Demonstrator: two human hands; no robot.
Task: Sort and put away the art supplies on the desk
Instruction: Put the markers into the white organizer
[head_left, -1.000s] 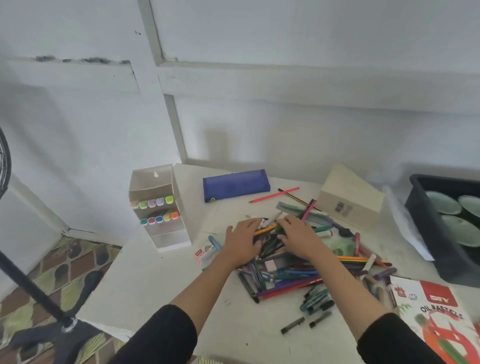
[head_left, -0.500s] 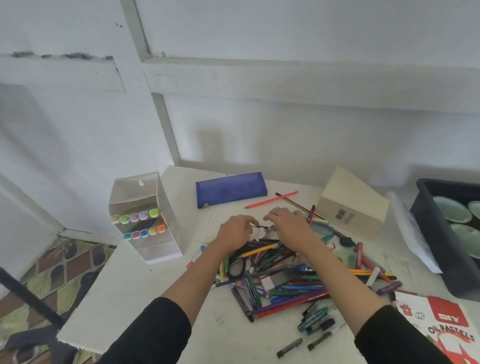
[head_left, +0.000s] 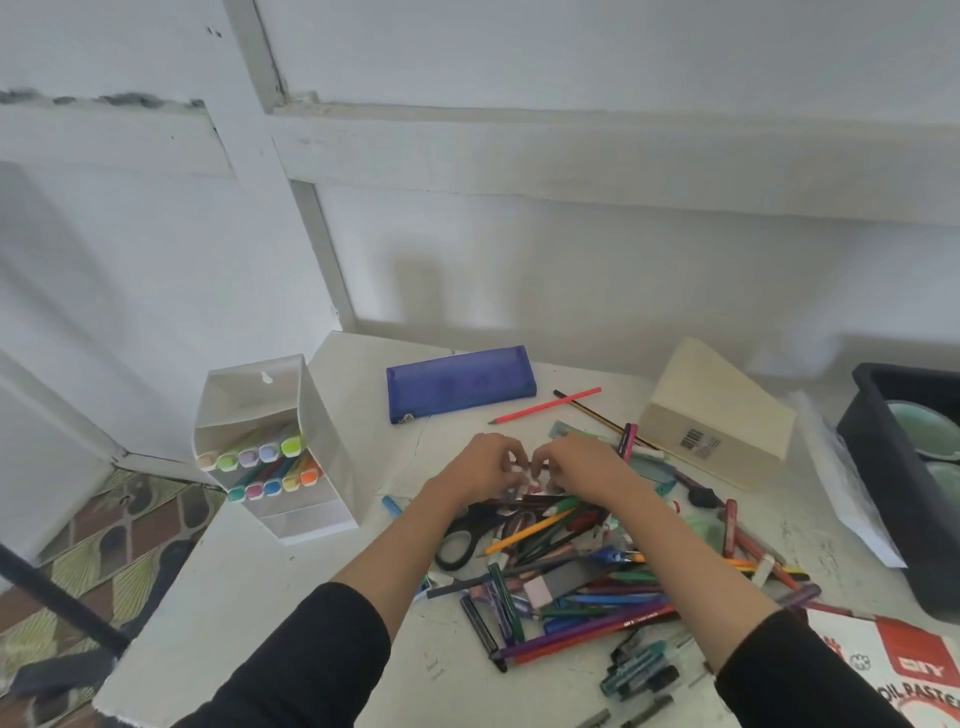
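Both hands hover at the far edge of the pile of pens and pencils (head_left: 571, 587) heaped in the middle of the white table (head_left: 291, 597). The left hand (head_left: 480, 467) and the right hand (head_left: 582, 465) have their fingers curled inward, tips almost meeting over something small and pale (too small to name), and whether either hand truly pinches it cannot be told. Black scissors (head_left: 460, 543) lie in the pile below the left wrist. Beyond the hands lies a blue pencil case (head_left: 460, 387), with a red pencil (head_left: 545, 405) beside it. A white marker holder (head_left: 275, 452) stands to the left, a pale wooden box (head_left: 717, 415) to the right.
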